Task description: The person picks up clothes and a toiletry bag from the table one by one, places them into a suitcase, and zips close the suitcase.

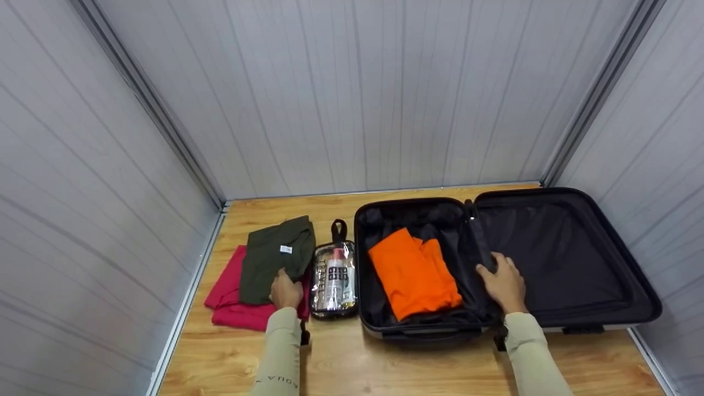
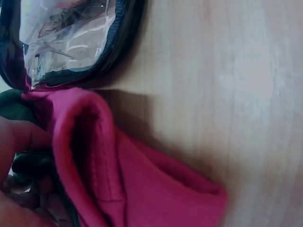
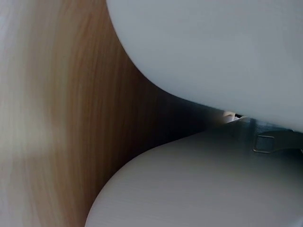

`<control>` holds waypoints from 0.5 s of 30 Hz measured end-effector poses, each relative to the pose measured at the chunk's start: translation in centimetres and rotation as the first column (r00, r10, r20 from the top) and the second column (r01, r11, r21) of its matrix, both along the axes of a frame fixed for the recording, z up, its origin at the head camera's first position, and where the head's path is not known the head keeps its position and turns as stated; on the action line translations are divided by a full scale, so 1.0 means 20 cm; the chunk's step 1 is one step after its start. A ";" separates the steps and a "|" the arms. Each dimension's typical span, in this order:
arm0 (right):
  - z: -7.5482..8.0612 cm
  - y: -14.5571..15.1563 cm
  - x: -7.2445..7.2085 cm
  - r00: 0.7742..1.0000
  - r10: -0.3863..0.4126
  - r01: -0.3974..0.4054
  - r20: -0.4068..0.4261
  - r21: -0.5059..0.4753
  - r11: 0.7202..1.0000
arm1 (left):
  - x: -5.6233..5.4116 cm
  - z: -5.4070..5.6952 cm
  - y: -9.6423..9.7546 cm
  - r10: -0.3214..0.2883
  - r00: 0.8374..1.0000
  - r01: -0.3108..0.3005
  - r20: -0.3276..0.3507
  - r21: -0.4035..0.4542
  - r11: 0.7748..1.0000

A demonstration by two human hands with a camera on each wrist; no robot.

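Observation:
My left hand (image 1: 286, 291) grips the lower right edge of a folded dark green shirt (image 1: 269, 258) with a white label. Its curled fingers (image 2: 21, 137) show beside a pink garment (image 2: 137, 179) in the left wrist view. That pink garment lies under the green shirt. My right hand (image 1: 504, 283) holds the dark edge between the two halves of an open suitcase (image 1: 555, 258), thumb on one side and fingers on the other. A folded orange garment (image 1: 415, 275) lies in the suitcase's left half.
Between the clothes and the suitcase lies a clear travel pouch (image 1: 334, 280) with bottles inside and a black strap. Grey panel walls (image 1: 352, 99) enclose the wooden floor (image 1: 396, 366) at the back and both sides. Pale suitcase shells (image 3: 213, 52) fill much of the right wrist view.

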State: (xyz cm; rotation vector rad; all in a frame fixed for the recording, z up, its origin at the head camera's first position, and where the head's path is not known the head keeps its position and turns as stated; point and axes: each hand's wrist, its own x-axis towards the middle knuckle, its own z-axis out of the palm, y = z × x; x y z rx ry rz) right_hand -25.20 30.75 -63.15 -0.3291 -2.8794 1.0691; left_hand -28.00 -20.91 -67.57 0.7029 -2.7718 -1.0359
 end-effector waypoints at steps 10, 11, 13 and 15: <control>-0.01 0.00 0.00 0.999 -0.006 0.006 -0.035 0.001 1.000 | -0.02 -0.03 -0.02 0.054 0.996 -0.052 -0.068 0.035 0.998; -0.01 0.00 0.00 0.999 -0.005 0.006 -0.035 0.002 1.000 | -0.02 -0.03 -0.02 0.063 0.995 -0.060 -0.081 0.038 0.997; -0.01 0.00 0.00 0.999 -0.003 0.003 -0.032 0.000 1.000 | -0.02 -0.04 -0.02 0.083 0.992 -0.079 -0.096 0.045 0.996; -0.01 0.00 0.00 1.000 -0.004 0.004 -0.030 -0.001 1.000 | -0.02 -0.04 -0.02 0.097 0.991 -0.092 -0.094 0.059 0.994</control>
